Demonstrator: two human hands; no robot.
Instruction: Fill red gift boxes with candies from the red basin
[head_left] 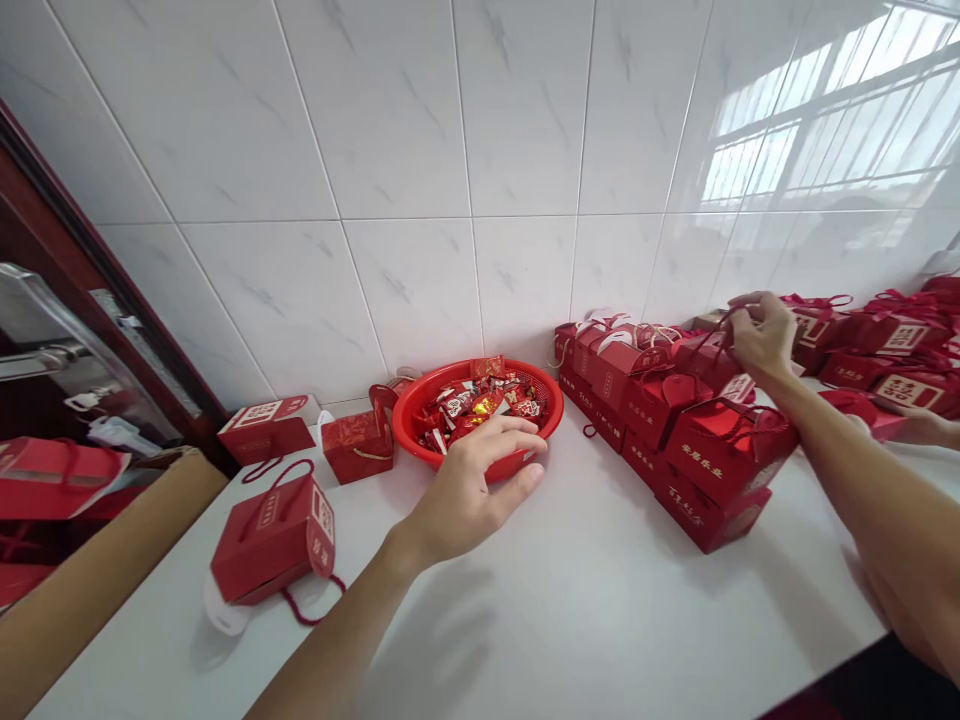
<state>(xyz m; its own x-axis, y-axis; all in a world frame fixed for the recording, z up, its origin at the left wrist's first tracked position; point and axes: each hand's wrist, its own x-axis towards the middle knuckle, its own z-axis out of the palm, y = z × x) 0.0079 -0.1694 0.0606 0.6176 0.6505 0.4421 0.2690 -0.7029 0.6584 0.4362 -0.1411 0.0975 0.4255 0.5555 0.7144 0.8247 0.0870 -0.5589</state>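
Note:
My left hand is open, fingers apart and holding nothing, just in front of a red plastic basket and overlapping its near rim in view. Red-wrapped candies fill the basket. Over on the right, my right hand pinches a dark red cord handle above the stacked red gift boxes. Which box the cord belongs to is hard to make out. Below that hand stands a red gift box with gold lettering, on top of another box.
Left of the basket are a patterned red box, a box by the wall and a tipped box with a cord. A cardboard carton borders the left side. Another person's hand touches boxes at far right.

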